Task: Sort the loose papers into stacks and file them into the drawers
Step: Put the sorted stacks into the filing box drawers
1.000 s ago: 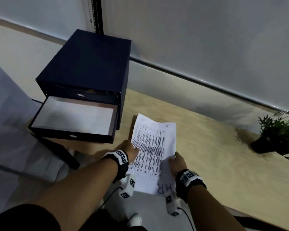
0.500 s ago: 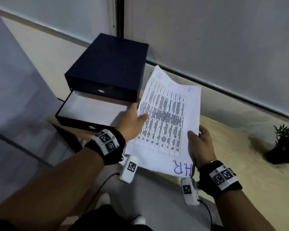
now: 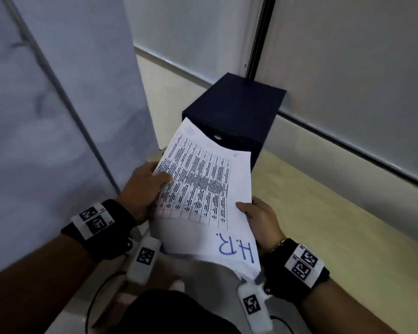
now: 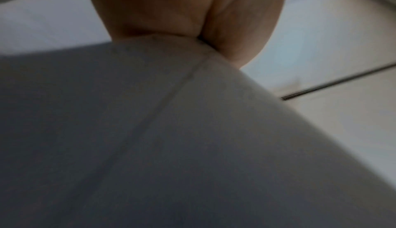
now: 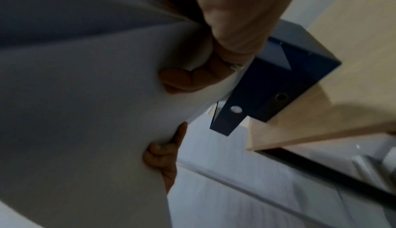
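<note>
White printed paper, a thin stack of sheets (image 3: 203, 201) with a table of dark text and "H.R." handwritten in blue, hangs in the air between my two hands, just in front of the dark navy box-shaped drawer unit (image 3: 237, 112) on the pale wooden desk (image 3: 323, 213). My left hand (image 3: 143, 189) grasps the stack's left edge, thumb lying on the print; my right hand (image 3: 261, 220) clasps the right edge, thumb on top.

I judge the stack light, limp and slippery between leaves: it already bows, and the near corner droops. Holding both long edges and keeping a slight curve should stiffen it for sliding into a drawer.

The head view shows the printed face and label but hides the lower drawer behind the paper. The right wrist view shows the blank underside, my fingers (image 5: 184, 81) curled beneath it, and a drawer front (image 5: 233, 113) jutting past the desk edge. The left wrist view gives only blurred paper under my palm.
</note>
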Demonstrator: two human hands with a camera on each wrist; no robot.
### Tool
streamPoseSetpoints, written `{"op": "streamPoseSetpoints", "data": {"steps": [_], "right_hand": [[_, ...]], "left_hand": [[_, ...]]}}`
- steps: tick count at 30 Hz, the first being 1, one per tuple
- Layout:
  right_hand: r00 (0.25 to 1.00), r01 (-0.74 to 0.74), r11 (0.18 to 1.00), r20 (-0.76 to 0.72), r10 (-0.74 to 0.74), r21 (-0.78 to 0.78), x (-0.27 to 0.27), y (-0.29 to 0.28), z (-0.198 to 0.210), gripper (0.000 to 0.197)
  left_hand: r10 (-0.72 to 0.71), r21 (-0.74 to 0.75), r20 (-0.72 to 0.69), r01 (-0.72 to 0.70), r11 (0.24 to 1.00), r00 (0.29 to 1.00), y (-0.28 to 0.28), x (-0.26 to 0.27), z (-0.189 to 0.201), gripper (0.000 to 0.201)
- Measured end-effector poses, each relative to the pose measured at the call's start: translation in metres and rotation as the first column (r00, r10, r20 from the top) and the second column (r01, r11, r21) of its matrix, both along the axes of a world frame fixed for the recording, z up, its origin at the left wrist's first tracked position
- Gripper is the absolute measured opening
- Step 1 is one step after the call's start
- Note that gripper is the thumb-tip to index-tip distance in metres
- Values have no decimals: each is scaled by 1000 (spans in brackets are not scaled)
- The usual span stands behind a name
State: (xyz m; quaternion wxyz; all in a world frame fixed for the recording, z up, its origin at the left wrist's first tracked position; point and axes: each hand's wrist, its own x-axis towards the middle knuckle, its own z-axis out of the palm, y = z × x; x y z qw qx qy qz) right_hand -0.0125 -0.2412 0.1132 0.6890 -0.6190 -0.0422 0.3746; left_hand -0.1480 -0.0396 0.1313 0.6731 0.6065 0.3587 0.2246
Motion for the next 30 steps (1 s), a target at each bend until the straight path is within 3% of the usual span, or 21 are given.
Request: {"op": "streamPoseSetpoints", "data": {"steps": [6, 12, 16, 20, 24, 26, 28, 30], "right_hand": [[990, -21, 989, -139, 1, -143, 3, 26, 14, 16], [955, -113, 983, -289, 68, -142, 25, 35, 39, 32], [966, -86, 982, -254, 41, -169, 47, 48, 37, 27], [995, 20, 968, -85, -43, -251, 79, 65, 13, 7], [993, 50, 961, -85, -76, -272, 96, 81, -3, 31], [988, 54, 965, -124, -88, -256, 90, 80, 2, 25], [994, 19, 964, -100, -47, -266, 84, 75, 7, 15], [996, -14, 956, -86, -12, -294, 81, 68, 3, 10]], "left_hand": [[81, -228, -160, -117, 967, 984, 16, 3, 0, 9], [-14, -299, -277, -73, 951, 961, 41, 39, 8, 9], [-46, -274, -323, -46, 961, 945, 62, 67, 8, 13], [-226, -384, -303, 98, 918, 926, 74, 82, 7, 27], [-279, -248, -447, 182, 952, 850, 94, 86, 1, 29], [-268, -153, -481, 221, 963, 835, 105, 94, -4, 23], [-227, -25, -544, 255, 967, 808, 118, 110, -9, 30], [-180, 150, -641, 351, 924, 746, 127, 126, -10, 39]]}}
